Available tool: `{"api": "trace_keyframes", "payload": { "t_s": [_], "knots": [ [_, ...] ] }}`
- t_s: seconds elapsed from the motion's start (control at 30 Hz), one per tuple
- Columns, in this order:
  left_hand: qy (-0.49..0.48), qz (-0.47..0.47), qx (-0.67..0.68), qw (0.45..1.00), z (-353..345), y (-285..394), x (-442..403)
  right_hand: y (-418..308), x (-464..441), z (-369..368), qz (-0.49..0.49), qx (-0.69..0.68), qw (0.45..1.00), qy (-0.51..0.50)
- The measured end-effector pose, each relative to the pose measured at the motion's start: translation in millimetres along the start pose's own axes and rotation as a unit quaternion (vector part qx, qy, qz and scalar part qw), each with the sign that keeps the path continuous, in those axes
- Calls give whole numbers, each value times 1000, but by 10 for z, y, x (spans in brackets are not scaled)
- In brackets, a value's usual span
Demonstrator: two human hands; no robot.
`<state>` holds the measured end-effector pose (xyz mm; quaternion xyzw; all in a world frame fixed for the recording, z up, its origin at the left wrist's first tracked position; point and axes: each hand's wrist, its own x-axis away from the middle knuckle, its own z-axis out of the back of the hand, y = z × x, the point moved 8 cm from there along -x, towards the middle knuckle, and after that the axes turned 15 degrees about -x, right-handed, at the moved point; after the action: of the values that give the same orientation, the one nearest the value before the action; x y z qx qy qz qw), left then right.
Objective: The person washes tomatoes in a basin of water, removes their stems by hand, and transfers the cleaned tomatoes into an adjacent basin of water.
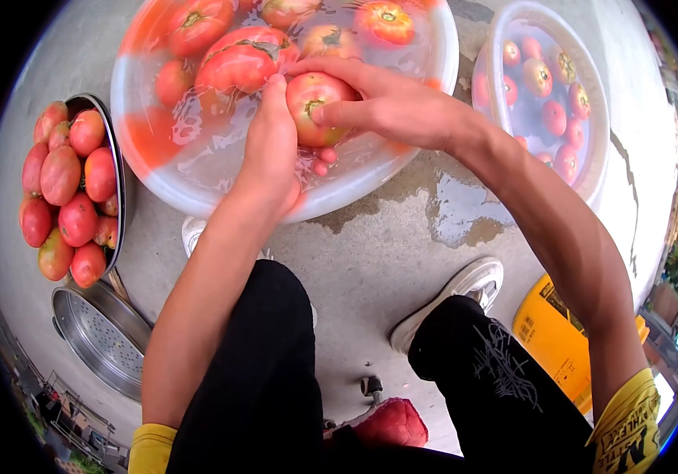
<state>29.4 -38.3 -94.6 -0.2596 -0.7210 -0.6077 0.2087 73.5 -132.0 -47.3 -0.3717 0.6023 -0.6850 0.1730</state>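
Between my two hands, over the near part of a big round tub (307, 207) of water, is a red tomato (313, 99) with its yellowish-green stem end facing up. My left hand (269, 146) cups it from the left and below, some fingertips showing beneath it. From the right, my right hand (390, 103) wraps over it, with the thumb across its top near the stem end. A large ridged tomato (240, 62) sits just beyond my fingers in the water. Several more tomatoes, such as the orange-red one (386, 21), lie farther back in the tub.
To the left, a dark-rimmed bowl (122, 197) is heaped with tomatoes; a perforated steel steamer pan (106, 336) lies nearer. At right, an oval tub (505, 87) holds smaller tomatoes in water. A yellow jug (552, 336) stands by my leg. A puddle (465, 209) wets the concrete.
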Motion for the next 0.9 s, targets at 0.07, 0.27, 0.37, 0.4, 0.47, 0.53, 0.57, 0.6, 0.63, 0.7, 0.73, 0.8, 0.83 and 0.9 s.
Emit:
{"api": "trace_keyframes", "payload": {
  "t_s": [0.07,0.27,0.37,0.4,0.47,0.53,0.57,0.6,0.63,0.7,0.73,0.8,0.83,0.9],
  "knots": [
    [-4,11,1,1000,-1,-15,0,27,5,-20,-36,-79,996,-7],
    [8,14,-13,1000,14,-19,10,107,-51,-21,-46,-26,997,51],
    [2,28,-28,999,8,-43,-2,92,-21,24,-29,5,999,12],
    [15,34,-33,999,8,-39,4,81,-13,29,-30,5,999,12],
    [27,40,-40,998,38,-44,4,59,2,-3,-35,-52,998,-9],
    [-4,57,-1,998,51,-82,-4,108,-38,-21,-42,-38,998,13],
    [-4,57,0,998,14,-66,6,137,-63,-22,-49,-22,998,35],
    [6,43,15,999,-37,-6,21,148,-101,-63,-49,-21,998,34],
    [17,28,30,999,-52,45,30,157,-131,-21,-49,19,995,86],
    [-12,31,27,999,-77,56,41,96,-124,31,-49,59,988,137],
    [-43,35,22,998,-109,50,47,89,-109,70,-70,81,982,153],
    [-43,45,12,998,-35,-36,-7,119,-110,118,-91,103,976,170],
    [-44,54,3,998,-17,-76,-27,237,-143,107,-112,48,981,150],
    [4,76,36,996,-5,-92,-21,370,-140,72,-134,-6,982,130]
  ]
}}
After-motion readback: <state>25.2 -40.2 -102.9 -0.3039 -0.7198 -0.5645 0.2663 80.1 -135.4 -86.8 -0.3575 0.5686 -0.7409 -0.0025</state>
